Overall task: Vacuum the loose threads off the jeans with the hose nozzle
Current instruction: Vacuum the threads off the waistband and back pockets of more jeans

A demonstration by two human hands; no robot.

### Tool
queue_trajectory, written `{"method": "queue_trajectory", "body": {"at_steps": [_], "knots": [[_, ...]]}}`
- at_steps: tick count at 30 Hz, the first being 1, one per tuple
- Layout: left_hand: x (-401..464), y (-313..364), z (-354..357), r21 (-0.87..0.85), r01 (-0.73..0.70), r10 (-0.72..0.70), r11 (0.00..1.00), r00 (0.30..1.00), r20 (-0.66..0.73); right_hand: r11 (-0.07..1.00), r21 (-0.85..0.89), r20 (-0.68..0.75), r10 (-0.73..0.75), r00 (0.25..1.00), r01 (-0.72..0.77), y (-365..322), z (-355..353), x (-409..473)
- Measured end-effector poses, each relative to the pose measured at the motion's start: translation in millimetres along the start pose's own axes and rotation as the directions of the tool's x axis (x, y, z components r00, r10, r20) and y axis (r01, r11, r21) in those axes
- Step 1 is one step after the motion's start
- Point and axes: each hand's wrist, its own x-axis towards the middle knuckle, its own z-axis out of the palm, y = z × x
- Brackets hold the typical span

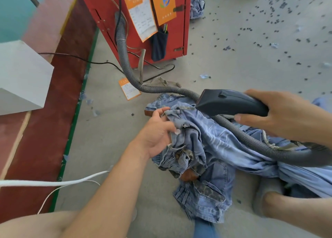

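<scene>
A: We've got the jeans (206,142) bunched on the floor before the red cabinet (143,22), left hand (158,131) pinching the waistband.

B: Right hand (280,115) wraps the nozzle (231,103) just above them; we judge vacuuming barely begun.

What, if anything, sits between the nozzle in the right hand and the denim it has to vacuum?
Nothing visible. The right hand holds the nozzle with its front end right at the bunched jeans gripped by the left hand. The hose lies across the denim behind it, not in front.
</scene>
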Motion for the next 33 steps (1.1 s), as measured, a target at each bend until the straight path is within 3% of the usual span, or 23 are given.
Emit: {"method": "queue_trajectory", "body": {"at_steps": [4, 7, 10, 19, 23, 25, 28, 30, 31, 32, 33], "knots": [[-2.8, 2.7, 4.7, -0.06, -0.063, 0.07, 0.996, 0.992, 0.109, 1.0, 0.005, 0.011, -0.006, 1.0, 0.006, 3.5, -1.4, 0.3], [-2.3, 1.4, 13.3, -0.027, -0.033, 0.033, 0.999, 0.999, 0.017, 1.0, -0.012, 0.034, -0.026, 0.999, 0.026, 5.8, -0.3, 1.9], [-0.4, -3.7, 14.0, 0.041, -0.121, 0.123, 0.992, 0.991, -0.043, 0.997, -0.051, 0.076, -0.051, 0.996, 0.055, 7.1, 1.5, 2.7], [-8.5, -6.5, 12.1, 0.021, -0.153, 0.142, 0.988, 0.954, 0.265, 0.989, -0.094, 0.118, -0.102, 0.988, 0.113, -7.0, 15.7, 9.3], [-12.3, -3.1, 14.1, -0.017, -0.135, 0.132, 0.991, 0.929, 0.345, 0.99, 0.044, -0.074, -0.133, 0.988, 0.136, -20.5, 20.8, 16.7], [-9.5, -1.9, 15.5, -0.055, -0.131, 0.142, 0.99, 0.951, 0.277, 0.99, 0.084, -0.151, -0.096, 0.984, 0.109, -17.0, 9.5, 17.7], [8.9, 3.3, 8.9, -0.263, -0.089, 0.1, 0.961, 0.995, 0.025, 0.994, 0.083, -0.102, -0.066, 0.993, 0.074, -4.5, -6.7, 9.9], [19.9, 4.8, -3.1, -0.385, -0.098, 0.097, 0.918, 0.995, -0.024, 0.997, 0.07, -0.072, -0.019, 0.997, 0.024, 3.4, -9.1, 4.8], [25.9, 2.7, -13.3, -0.311, -0.108, 0.089, 0.944, 0.993, -0.077, 0.998, 0.063, -0.069, 0.004, 0.998, 0.0, 6.8, -8.6, 4.2], [29.8, -0.4, -23.5, -0.063, -0.069, 0.059, 0.996, 0.988, -0.146, 0.998, 0.061, -0.074, 0.024, 0.997, -0.019, 10.3, -7.5, 4.6], [29.3, -8.5, -33.6, 0.286, 0.078, -0.013, 0.955, 0.975, -0.222, 0.997, 0.065, -0.083, 0.037, 0.996, -0.032, 13.4, -6.2, 5.9]]}}
